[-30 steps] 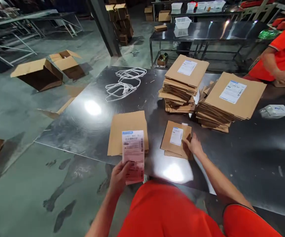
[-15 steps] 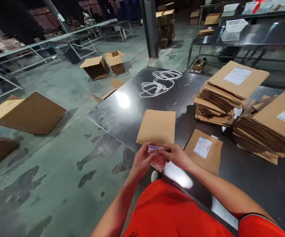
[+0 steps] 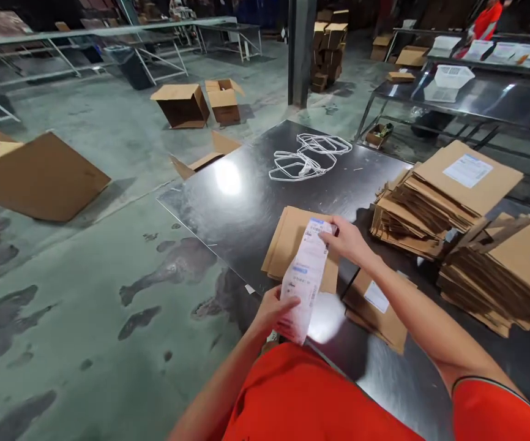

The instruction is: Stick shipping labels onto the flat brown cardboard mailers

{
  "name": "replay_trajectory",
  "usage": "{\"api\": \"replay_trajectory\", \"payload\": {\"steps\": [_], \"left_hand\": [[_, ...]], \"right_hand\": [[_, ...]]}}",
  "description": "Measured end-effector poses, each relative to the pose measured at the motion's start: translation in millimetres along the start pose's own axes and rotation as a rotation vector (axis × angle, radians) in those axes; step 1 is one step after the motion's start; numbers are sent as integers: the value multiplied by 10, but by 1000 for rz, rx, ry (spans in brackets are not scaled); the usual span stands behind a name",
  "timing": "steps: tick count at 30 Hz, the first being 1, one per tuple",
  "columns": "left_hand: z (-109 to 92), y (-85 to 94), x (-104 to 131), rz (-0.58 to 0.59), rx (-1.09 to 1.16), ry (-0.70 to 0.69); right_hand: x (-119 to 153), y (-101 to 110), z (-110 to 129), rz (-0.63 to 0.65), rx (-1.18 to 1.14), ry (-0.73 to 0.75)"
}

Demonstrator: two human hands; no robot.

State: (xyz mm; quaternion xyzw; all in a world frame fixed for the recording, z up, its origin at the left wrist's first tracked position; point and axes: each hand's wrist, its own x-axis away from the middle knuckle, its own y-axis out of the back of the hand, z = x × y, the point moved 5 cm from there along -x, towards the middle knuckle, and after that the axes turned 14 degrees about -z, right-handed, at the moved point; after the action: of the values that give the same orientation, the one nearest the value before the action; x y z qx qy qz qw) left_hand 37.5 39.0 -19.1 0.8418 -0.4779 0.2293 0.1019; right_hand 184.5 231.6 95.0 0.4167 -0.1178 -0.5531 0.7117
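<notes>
A long strip of printed shipping labels (image 3: 302, 278) is stretched between my two hands, printed side up. My left hand (image 3: 278, 312) pinches its lower part near my body, thumb on top. At the strip's upper end, my right hand (image 3: 345, 239) grips the corner between thumb and fingers. Beneath the strip lie a few flat brown cardboard mailers (image 3: 279, 248), partly hidden by it, on the dark metal table (image 3: 242, 214). To the right, below my right forearm, another cardboard mailer (image 3: 361, 297) bears a white label.
Two tall stacks of labelled mailers, the farther stack (image 3: 458, 184) and the nearer stack (image 3: 499, 275), stand at the right. White strapping loops (image 3: 304, 162) lie at the table's far end. Open cartons (image 3: 180, 104) sit on the floor. A person in red (image 3: 486, 23) is at the back right.
The label strip, earlier bunched between both hands, is now drawn out long. My right hand has moved up and away from my left. The mailers under it now look fanned out.
</notes>
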Motion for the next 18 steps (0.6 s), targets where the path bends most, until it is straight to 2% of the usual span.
{"api": "replay_trajectory", "payload": {"steps": [2,4,9,13,14,15,16,18], "left_hand": [[103,54,-10,30,27,59],[169,86,-18,47,38,96],[309,190,46,66,-35,148],[435,425,259,91,-253,138],[393,471,286,108,-328,55],[296,487,290,136,-409,-100],[154,472,279,163,-491,-314],[-162,372,241,188,-658,-829]], "right_hand": [[-192,-136,-84,57,99,18],[-275,-278,-129,113,185,31],[-238,-459,-132,163,399,117],[-167,-402,-78,14,597,160],[-148,-417,-37,-14,587,197],[-126,-463,12,-12,546,251],[-101,-534,61,13,489,305],[-49,-708,120,69,408,346]]}}
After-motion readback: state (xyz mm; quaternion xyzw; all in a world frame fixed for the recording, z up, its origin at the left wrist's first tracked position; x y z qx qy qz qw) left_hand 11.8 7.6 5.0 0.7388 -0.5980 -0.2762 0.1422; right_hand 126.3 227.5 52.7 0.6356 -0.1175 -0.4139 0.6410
